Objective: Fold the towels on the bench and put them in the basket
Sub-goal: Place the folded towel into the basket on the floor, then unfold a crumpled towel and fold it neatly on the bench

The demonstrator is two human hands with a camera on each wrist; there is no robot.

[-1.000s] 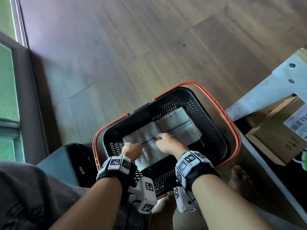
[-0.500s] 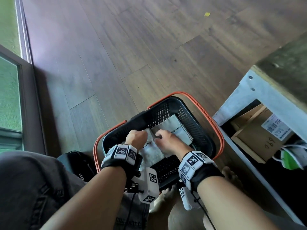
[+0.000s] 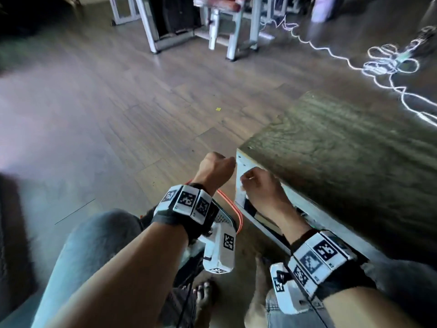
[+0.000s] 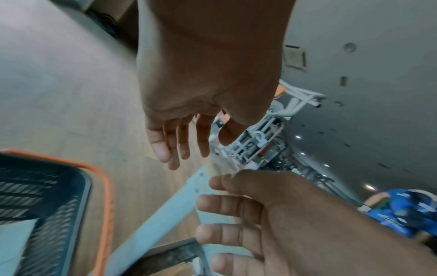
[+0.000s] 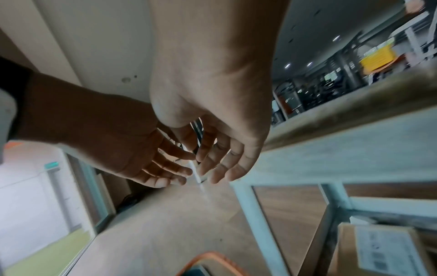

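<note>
The black mesh basket (image 4: 59, 186) with its orange handle (image 3: 233, 209) stands on the floor, mostly hidden under my left wrist in the head view. A pale patch inside it (image 4: 14, 235) looks like a folded towel. My left hand (image 3: 215, 166) is raised above the basket beside the bench corner, fingers relaxed (image 4: 184, 147) and holding nothing. My right hand (image 3: 257, 185) hovers in front of the bench's white frame, fingers loosely curled (image 5: 220, 162) and empty. The dark wooden bench top (image 3: 343, 150) shows no towel in the part I see.
A cardboard box (image 5: 378, 248) sits under the bench. White cable (image 3: 354, 65) snakes over the wooden floor at the far right. White metal frames (image 3: 231, 31) stand at the back. My knees and bare feet (image 3: 203, 294) are close to the basket.
Both hands have let go of the folded towel in the basket and risen to the bench corner. The head view has swung up from the basket toward the bench and room.
</note>
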